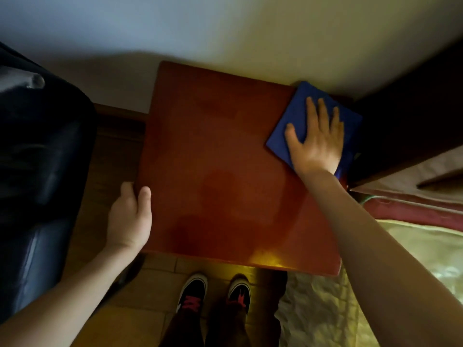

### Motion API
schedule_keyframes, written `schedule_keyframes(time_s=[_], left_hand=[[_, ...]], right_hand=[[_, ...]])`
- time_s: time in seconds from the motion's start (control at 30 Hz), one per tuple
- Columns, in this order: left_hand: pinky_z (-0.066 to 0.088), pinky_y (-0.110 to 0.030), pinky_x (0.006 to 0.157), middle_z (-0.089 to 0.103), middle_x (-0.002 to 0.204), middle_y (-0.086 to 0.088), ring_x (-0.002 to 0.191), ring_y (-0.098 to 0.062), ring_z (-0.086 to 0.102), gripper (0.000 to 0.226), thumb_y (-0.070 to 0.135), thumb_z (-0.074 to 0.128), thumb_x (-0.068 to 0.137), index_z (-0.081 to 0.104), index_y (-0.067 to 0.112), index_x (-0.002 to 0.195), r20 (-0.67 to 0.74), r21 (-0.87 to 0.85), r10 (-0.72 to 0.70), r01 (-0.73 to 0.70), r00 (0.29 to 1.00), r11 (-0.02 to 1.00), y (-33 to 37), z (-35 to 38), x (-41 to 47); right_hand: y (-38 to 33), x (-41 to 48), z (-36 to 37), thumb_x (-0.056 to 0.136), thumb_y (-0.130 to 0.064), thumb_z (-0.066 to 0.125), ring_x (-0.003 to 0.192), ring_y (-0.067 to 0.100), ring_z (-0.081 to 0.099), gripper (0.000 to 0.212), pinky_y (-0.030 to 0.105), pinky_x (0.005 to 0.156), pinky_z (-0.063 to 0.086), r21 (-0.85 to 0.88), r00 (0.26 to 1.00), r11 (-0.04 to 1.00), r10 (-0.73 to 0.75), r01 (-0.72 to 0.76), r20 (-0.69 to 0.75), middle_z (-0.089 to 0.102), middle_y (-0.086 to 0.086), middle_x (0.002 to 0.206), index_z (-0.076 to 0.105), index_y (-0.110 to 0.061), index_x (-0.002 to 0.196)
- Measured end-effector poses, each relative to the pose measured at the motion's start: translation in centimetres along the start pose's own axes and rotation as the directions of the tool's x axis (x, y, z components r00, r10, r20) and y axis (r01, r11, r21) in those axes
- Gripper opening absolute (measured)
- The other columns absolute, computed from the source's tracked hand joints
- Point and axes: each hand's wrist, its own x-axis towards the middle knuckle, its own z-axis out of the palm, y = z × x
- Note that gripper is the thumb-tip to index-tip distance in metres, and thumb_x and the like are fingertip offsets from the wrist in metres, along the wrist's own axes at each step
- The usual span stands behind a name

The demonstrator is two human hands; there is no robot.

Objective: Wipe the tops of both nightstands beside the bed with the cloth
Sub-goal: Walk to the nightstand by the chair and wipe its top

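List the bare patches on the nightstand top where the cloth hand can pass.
Nearly the whole nightstand top is bare: everything between the left hand gripping the left edge and the blue cloth under the flat right hand, from wall to near edge. Crowded only at the far right corner, where the cloth sits against the wall and the dark bed frame.

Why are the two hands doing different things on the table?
The right hand lies flat with fingers spread, pressing the blue cloth at the far right corner of the nightstand. The left hand has no cloth; it curls around the near left edge, thumb on top. The right reaches far, the left stays close. Both are bare and touch the same nightstand.
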Motion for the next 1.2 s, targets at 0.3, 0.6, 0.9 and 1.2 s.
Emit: schedule_keyframes(time_s=[0.3,0.6,0.9,1.2], left_hand=[[0.048,-0.038,0.058,0.063,0.089,-0.012,0.07,-0.031,0.06,0.042,0.045,0.03,0.098,0.046,0.009,0.112,0.032,0.01,-0.037,0.037,0.999,0.999,0.4,-0.5,0.2],[0.045,-0.032,0.053,0.061,0.084,-0.005,0.066,-0.024,0.06,0.05,0.055,0.023,0.092,0.045,0.013,0.108,0.025,-0.006,-0.073,0.073,0.997,0.997,0.3,-0.5,0.3],[0.035,-0.016,0.044,0.059,0.083,0.001,0.06,-0.006,0.055,0.042,0.046,0.029,0.095,0.046,0.011,0.112,0.028,0.011,-0.058,0.058,0.998,0.998,0.8,-0.8,0.1],[0.032,-0.018,0.046,0.062,0.089,-0.005,0.062,-0.016,0.055,0.039,0.042,0.031,0.097,0.046,0.009,0.112,0.032,0.027,-0.053,0.052,0.998,0.998,0.7,-0.9,0.2]], right_hand=[[-17.0,0.0,1.8,0.088,-0.061,0.03,0.149,0.033,0.007,0.074,0.046,0.121,0.003,0.02,0.93,0.933,-0.358,0.358,0.085,0.018,-0.001,0.162,0.019,-0.027,0.153],[-6.0,0.8,0.3,0.088,-0.059,0.037,0.148,0.028,0.017,0.07,0.044,0.119,0.013,0.012,0.913,0.915,-0.403,0.403,0.057,0.028,-0.002,0.159,0.027,-0.031,0.151],[-17.1,-0.6,1.8,0.085,-0.061,0.031,0.148,0.035,0.012,0.077,0.05,0.119,0.008,0.044,0.999,0.998,-0.036,0.036,0.005,0.023,0.003,0.16,0.024,-0.024,0.152],[-23.0,-0.5,3.1,0.088,-0.062,0.029,0.15,0.027,0.007,0.073,0.044,0.121,0.003,-0.006,0.808,0.812,-0.581,0.584,0.097,0.019,-0.004,0.162,0.02,-0.03,0.153]])
